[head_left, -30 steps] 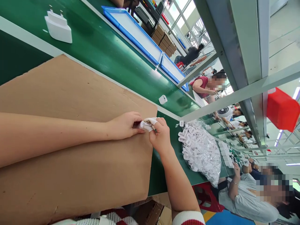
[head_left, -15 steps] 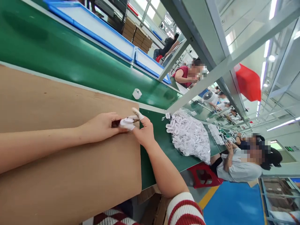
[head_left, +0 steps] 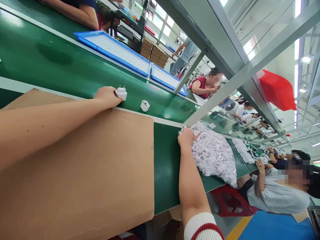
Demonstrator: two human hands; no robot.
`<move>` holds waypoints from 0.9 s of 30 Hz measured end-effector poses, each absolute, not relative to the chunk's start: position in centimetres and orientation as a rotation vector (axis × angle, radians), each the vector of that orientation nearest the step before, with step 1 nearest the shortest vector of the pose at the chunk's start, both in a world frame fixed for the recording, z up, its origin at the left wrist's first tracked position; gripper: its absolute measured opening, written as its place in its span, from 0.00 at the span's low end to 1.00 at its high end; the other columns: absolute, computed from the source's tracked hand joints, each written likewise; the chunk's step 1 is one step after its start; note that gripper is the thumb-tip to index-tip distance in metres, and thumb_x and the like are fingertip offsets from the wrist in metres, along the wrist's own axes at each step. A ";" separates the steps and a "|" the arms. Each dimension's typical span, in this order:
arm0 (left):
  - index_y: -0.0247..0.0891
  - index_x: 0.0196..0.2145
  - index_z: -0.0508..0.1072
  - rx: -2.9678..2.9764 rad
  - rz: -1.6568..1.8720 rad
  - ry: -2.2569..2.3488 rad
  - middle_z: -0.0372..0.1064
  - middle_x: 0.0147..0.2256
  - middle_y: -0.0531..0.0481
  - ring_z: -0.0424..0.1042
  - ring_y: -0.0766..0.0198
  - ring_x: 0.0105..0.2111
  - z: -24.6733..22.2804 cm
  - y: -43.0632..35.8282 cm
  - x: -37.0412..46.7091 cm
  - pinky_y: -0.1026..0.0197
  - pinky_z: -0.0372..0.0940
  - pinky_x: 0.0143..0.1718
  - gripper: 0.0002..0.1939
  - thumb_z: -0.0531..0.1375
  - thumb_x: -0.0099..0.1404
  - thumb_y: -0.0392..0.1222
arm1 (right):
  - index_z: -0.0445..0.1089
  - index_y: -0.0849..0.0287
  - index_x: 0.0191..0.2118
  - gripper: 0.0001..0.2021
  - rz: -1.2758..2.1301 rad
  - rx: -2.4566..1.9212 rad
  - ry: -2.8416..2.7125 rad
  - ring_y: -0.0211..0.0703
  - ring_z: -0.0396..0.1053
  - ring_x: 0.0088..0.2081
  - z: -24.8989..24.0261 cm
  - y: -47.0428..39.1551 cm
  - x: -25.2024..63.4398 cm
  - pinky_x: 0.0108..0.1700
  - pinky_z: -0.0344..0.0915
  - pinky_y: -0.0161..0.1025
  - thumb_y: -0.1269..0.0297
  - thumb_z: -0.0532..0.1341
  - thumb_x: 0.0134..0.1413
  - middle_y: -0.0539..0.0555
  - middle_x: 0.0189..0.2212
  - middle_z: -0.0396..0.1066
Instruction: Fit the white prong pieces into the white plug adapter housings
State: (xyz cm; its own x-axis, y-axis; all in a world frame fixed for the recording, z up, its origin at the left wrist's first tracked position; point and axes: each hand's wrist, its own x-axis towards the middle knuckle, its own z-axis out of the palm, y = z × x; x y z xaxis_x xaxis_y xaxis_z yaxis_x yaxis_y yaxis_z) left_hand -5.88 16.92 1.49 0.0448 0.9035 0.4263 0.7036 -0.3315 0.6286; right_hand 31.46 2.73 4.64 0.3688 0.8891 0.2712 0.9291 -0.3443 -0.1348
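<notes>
The left hand [head_left: 107, 96] pinches an upright plug [head_left: 121, 92] beyond the cardboard [head_left: 105, 173]; the right hand [head_left: 186, 137], grip unclear, meets the bag [head_left: 215, 155] right of the cardboard.

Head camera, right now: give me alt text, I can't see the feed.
The left hand holds a white plug, pins up, at the green strip, while the right hand is at the edge of a clear bag full of small white parts. Another small white piece sits on the strip nearby; brown cardboard lies nearer the camera.
</notes>
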 end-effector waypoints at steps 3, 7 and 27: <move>0.25 0.62 0.72 1.959 1.347 1.901 0.60 0.67 0.29 0.50 0.34 0.70 1.4 15.9 -3.7 0.34 0.52 0.61 0.51 0.55 0.61 0.75 | 0.74 0.62 0.56 0.24 -0.228 -2.291 -1.565 0.57 0.70 0.59 5.0 2.6 31.3 0.71 0.49 0.66 0.80 0.51 0.58 0.66 0.56 0.72; 0.31 0.71 0.64 2.174 1.156 1.755 0.52 0.72 0.35 0.52 0.37 0.71 2.6 15.0 0.5 0.42 0.48 0.72 0.44 0.64 0.64 0.58 | 0.73 0.60 0.54 0.17 -0.020 -1.917 -1.510 0.51 0.73 0.53 5.4 2.3 29.8 0.59 0.68 0.50 0.69 0.54 0.64 0.65 0.56 0.70; 0.39 0.42 0.74 2.323 0.672 1.446 0.74 0.46 0.45 0.75 0.50 0.45 4.8 1.6 -3.3 0.55 0.64 0.40 0.18 0.66 0.64 0.56 | 0.80 0.52 0.46 0.19 0.926 -1.245 -2.110 0.47 0.75 0.49 5.0 -4.4 20.1 0.57 0.72 0.49 0.71 0.63 0.48 0.54 0.44 0.74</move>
